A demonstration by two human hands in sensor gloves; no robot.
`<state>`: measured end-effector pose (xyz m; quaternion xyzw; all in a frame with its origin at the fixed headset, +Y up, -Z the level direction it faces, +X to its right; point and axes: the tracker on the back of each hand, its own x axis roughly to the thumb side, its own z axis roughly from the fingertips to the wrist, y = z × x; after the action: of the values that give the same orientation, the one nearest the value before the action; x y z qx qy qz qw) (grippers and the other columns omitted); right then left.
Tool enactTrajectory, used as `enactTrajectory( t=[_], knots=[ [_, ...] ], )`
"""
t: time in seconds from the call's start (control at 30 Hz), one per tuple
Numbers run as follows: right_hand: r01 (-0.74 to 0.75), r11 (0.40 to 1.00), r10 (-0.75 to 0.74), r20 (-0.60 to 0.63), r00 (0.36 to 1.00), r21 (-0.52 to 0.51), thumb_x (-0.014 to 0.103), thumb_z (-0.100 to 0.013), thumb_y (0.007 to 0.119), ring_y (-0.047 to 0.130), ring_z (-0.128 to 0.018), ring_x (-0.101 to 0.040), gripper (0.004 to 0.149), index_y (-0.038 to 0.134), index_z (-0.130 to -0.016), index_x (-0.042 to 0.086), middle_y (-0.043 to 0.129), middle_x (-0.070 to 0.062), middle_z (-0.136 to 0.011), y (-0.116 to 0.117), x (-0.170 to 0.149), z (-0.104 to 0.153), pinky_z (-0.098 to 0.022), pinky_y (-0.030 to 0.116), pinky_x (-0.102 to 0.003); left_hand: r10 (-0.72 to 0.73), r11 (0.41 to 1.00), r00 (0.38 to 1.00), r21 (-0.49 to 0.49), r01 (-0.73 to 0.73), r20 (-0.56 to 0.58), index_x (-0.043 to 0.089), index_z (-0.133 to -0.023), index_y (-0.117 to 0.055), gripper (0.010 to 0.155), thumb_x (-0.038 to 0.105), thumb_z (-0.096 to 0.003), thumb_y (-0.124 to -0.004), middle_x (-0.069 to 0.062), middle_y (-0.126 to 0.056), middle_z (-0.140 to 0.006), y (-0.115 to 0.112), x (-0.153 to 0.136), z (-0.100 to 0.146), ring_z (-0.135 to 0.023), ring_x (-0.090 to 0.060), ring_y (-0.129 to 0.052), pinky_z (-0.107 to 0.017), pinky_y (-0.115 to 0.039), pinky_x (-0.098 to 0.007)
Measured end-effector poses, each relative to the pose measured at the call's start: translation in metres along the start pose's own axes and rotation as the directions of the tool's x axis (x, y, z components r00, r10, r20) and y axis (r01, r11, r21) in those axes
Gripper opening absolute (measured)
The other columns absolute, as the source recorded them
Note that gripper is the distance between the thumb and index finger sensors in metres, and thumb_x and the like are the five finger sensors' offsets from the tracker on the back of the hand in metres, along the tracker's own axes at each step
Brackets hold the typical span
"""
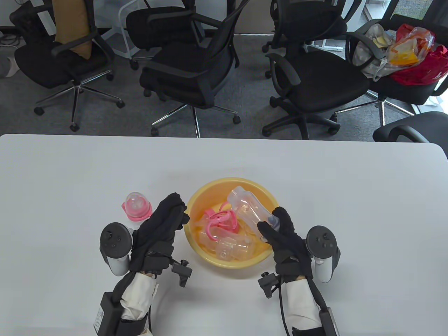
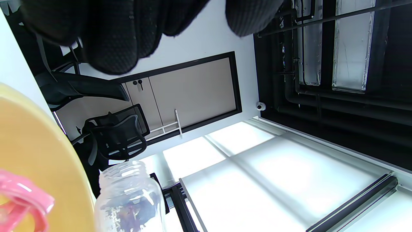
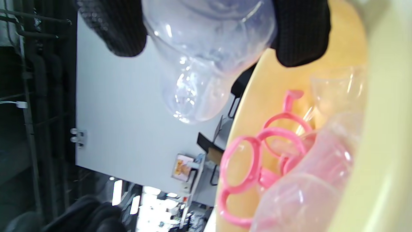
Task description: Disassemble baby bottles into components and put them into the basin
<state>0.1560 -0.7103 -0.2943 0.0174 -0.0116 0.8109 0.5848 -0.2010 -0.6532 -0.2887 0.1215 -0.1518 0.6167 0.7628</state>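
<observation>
Basin (image 1: 196,206) holds several parts; R hand (image 1: 280,231) grips clear bottle (image 1: 250,208) over it, L hand (image 1: 164,224) loose, empty. Capped pink bottle (image 1: 136,206) left.

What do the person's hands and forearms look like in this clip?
Both the left hand and right hand wear black knit gloves. Each carries a grey-and-white tracker, a small black wrist camera, cream sleeves and black cables.
</observation>
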Motion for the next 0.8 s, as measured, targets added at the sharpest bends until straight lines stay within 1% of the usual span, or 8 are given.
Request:
enactTrajectory(
  t=[0.07,0.2,0.27,0.37,0.47,0.6,0.73,0.8],
  knots=[
    [-0.075,0.997,0.075,-0.030,0.997,-0.014,0.043,-0.061,0.071,0.059,-0.081,-0.062,0.084,0.024,-0.110,-0.006,0.036,-0.041,-0.105,0.002,0.003,-0.006,-0.062,0.071,-0.059,-0.002,1.000,1.000,-0.002,0.002,-0.004,-0.010,-0.107,-0.065,0.062,0.035,-0.0634,-0.069,-0.039,-0.079,-0.094,0.000,-0.001,0.000,-0.069,-0.049,-0.093,-0.049,-0.080,-0.059],
    [-0.197,0.980,0.197,-0.063,0.978,0.001,0.044,-0.061,0.071,0.059,-0.081,-0.062,0.084,0.025,-0.110,-0.006,0.037,-0.041,-0.105,0.008,0.013,-0.017,-0.062,0.071,-0.059,0.017,1.000,1.000,0.000,-0.017,-0.009,-0.010,-0.107,-0.065,0.062,0.035,-0.0634,-0.069,-0.039,-0.079,-0.094,0.001,-0.002,0.001,-0.070,-0.049,-0.093,-0.050,-0.080,-0.060],
    [-0.256,0.967,0.256,-0.077,0.964,0.006,0.043,-0.061,0.072,0.060,-0.080,-0.062,0.082,0.029,-0.109,-0.007,0.038,-0.041,-0.105,0.013,0.018,-0.022,-0.061,0.071,-0.059,0.025,1.000,1.000,0.001,-0.025,-0.009,-0.010,-0.107,-0.065,0.062,0.035,-0.0635,-0.069,-0.039,-0.079,-0.094,0.002,-0.002,0.000,-0.070,-0.049,-0.093,-0.050,-0.080,-0.060],
    [-0.345,0.938,0.346,-0.092,0.934,0.033,0.043,-0.060,0.072,0.061,-0.080,-0.063,0.084,0.027,-0.108,-0.009,0.039,-0.041,-0.104,0.021,0.023,-0.030,-0.061,0.071,-0.060,0.052,0.999,0.999,0.002,-0.052,-0.011,-0.010,-0.107,-0.065,0.062,0.035,-0.0636,-0.069,-0.039,-0.079,-0.095,0.004,-0.002,-0.001,-0.070,-0.049,-0.092,-0.050,-0.080,-0.060],
    [-0.415,0.909,0.416,-0.105,0.903,0.038,0.042,-0.059,0.074,0.061,-0.080,-0.063,0.084,0.028,-0.107,-0.010,0.040,-0.041,-0.104,0.031,0.023,-0.035,-0.061,0.071,-0.060,0.056,0.998,0.998,0.007,-0.055,-0.010,-0.010,-0.107,-0.065,0.063,0.035,-0.0636,-0.069,-0.039,-0.079,-0.095,0.006,-0.003,-0.001,-0.070,-0.049,-0.092,-0.050,-0.080,-0.060],
    [-0.459,0.888,0.460,-0.135,0.878,0.039,0.042,-0.058,0.075,0.063,-0.080,-0.065,0.085,0.029,-0.106,-0.011,0.043,-0.041,-0.103,0.041,0.020,-0.041,-0.061,0.071,-0.060,0.069,0.998,0.997,0.009,-0.069,-0.016,-0.010,-0.107,-0.065,0.062,0.035,-0.0636,-0.069,-0.039,-0.078,-0.095,0.009,-0.004,-0.001,-0.070,-0.049,-0.092,-0.050,-0.080,-0.060],
    [-0.493,0.869,0.494,-0.153,0.856,0.051,0.041,-0.057,0.077,0.060,-0.082,-0.066,0.086,0.029,-0.106,-0.011,0.043,-0.041,-0.103,0.046,0.021,-0.046,-0.062,0.069,-0.060,0.084,0.996,0.996,0.020,-0.083,-0.019,-0.010,-0.108,-0.064,0.063,0.035,-0.0637,-0.069,-0.039,-0.078,-0.095,0.013,-0.005,-0.001,-0.070,-0.049,-0.092,-0.050,-0.080,-0.060],
    [-0.515,0.854,0.520,-0.161,0.839,0.078,0.041,-0.057,0.077,0.059,-0.083,-0.066,0.085,0.029,-0.106,-0.011,0.043,-0.041,-0.103,0.047,0.022,-0.049,-0.063,0.068,-0.061,0.094,0.995,0.995,0.025,-0.093,-0.018,-0.010,-0.108,-0.064,0.063,0.035,-0.0638,-0.069,-0.039,-0.078,-0.095,0.015,-0.004,-0.001,-0.071,-0.049,-0.092,-0.050,-0.079,-0.060]
  ],
)
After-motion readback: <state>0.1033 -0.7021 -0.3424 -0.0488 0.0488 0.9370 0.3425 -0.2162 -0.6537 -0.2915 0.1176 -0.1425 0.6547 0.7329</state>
